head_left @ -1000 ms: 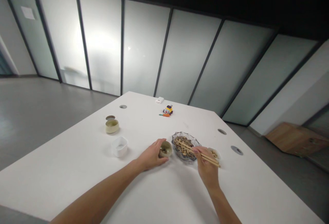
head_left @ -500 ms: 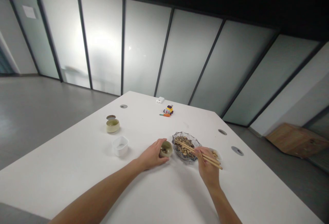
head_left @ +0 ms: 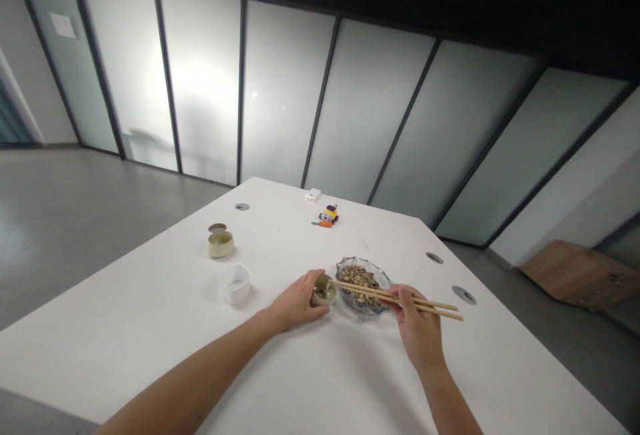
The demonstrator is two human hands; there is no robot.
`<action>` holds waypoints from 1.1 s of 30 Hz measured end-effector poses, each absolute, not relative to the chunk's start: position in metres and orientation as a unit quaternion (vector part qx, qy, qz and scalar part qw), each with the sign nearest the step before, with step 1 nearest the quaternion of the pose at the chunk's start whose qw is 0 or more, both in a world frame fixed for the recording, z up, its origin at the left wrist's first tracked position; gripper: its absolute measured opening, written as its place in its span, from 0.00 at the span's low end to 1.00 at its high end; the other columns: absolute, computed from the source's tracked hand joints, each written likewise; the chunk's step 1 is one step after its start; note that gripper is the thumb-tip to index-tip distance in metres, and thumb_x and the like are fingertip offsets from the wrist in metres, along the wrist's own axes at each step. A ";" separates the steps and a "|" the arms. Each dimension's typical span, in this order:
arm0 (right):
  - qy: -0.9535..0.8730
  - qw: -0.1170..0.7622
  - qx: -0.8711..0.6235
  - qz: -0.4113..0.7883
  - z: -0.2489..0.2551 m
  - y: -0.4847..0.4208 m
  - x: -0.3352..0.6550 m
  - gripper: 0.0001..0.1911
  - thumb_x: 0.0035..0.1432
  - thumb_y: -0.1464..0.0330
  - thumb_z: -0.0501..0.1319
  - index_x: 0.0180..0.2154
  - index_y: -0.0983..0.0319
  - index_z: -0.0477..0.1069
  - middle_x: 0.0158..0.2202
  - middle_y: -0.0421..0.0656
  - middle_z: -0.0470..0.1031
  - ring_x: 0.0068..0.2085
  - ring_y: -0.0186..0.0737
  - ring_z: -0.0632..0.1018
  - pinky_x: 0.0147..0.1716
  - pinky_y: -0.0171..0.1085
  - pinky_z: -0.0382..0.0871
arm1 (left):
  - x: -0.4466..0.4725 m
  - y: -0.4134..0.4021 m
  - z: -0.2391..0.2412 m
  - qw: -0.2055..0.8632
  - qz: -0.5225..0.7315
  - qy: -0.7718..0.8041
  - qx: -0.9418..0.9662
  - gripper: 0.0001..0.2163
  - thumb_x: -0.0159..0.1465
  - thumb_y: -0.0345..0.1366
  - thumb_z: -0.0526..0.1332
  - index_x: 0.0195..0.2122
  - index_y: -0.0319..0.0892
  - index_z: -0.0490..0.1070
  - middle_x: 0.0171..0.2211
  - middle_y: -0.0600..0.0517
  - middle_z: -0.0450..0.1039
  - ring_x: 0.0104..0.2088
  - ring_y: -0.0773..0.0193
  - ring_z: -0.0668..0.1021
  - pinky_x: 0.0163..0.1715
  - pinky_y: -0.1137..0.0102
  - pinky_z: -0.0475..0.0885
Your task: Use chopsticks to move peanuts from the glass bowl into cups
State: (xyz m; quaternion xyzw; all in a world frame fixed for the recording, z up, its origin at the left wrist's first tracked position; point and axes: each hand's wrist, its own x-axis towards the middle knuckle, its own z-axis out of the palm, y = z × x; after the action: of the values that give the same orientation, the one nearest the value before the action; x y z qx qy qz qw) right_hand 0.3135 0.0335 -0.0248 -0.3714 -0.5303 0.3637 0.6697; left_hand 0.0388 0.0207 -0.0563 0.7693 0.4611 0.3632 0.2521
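Observation:
My left hand (head_left: 299, 300) is closed around a small green cup (head_left: 326, 296), tilted toward the glass bowl on its right. A few dark bits show inside the cup. In my right hand (head_left: 415, 322) is a pair of wooden chopsticks (head_left: 395, 298), their tips at the cup's rim. Whether the tips pinch anything is too small to tell. Beneath the chopsticks stands the clear glass bowl (head_left: 370, 310), with a scalloped edge, filled with brownish seeds or dried pieces (head_left: 357, 276).
To the left stand a white square dish (head_left: 235, 284), a pale green cup (head_left: 221, 246) and a round cable hole (head_left: 217, 227). Farther back on the white table (head_left: 280, 368) are a toy vehicle (head_left: 330, 214), an orange toy carrot (head_left: 324, 224) and a white box (head_left: 313, 194).
The chopstick tips have moved left from over the seeds in the glass bowl to the cup's rim, and the sticks lie flatter. My left hand stays around the cup.

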 end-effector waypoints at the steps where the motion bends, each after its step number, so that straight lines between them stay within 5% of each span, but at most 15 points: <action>1: -0.538 0.663 -0.376 0.360 -0.025 0.033 0.314 0.23 0.57 0.47 0.70 0.31 0.60 0.78 0.35 0.43 0.79 0.34 0.43 0.82 0.33 0.43 0.82 | 0.039 0.021 -0.056 0.253 0.363 0.461 0.769 0.37 0.60 0.37 0.71 0.69 0.44 0.57 0.65 0.39 0.67 0.64 0.46 0.72 0.67 0.52 0.66; 11: -0.689 0.544 -0.473 0.071 -0.020 0.032 0.322 0.29 0.66 0.42 0.57 0.32 0.58 0.79 0.33 0.46 0.82 0.36 0.47 0.80 0.39 0.44 0.74 | 0.040 0.020 -0.053 0.253 0.362 0.463 0.768 0.37 0.60 0.38 0.71 0.69 0.44 0.58 0.64 0.39 0.68 0.63 0.45 0.73 0.66 0.51 0.67; 26: -0.691 0.546 -0.471 0.051 -0.022 0.033 0.323 0.28 0.68 0.43 0.56 0.34 0.59 0.79 0.34 0.47 0.82 0.38 0.47 0.82 0.42 0.45 0.75 | 0.039 0.020 -0.054 0.256 0.364 0.464 0.766 0.38 0.59 0.38 0.71 0.69 0.44 0.59 0.65 0.38 0.68 0.63 0.45 0.73 0.66 0.51 0.67; 33: -0.593 0.592 -0.505 0.208 -0.026 0.038 0.328 0.29 0.60 0.40 0.63 0.35 0.60 0.78 0.32 0.47 0.83 0.33 0.49 0.84 0.37 0.46 0.80 | 0.039 0.021 -0.056 0.250 0.366 0.462 0.768 0.37 0.60 0.38 0.71 0.69 0.45 0.59 0.65 0.40 0.68 0.62 0.46 0.74 0.66 0.52 0.68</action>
State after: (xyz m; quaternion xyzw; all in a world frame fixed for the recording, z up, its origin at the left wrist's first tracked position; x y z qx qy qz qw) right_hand 0.3285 0.0385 -0.0264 -0.5053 -0.5927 0.2077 0.5918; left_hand 0.0385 0.0208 -0.0560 0.7679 0.4624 0.3661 0.2501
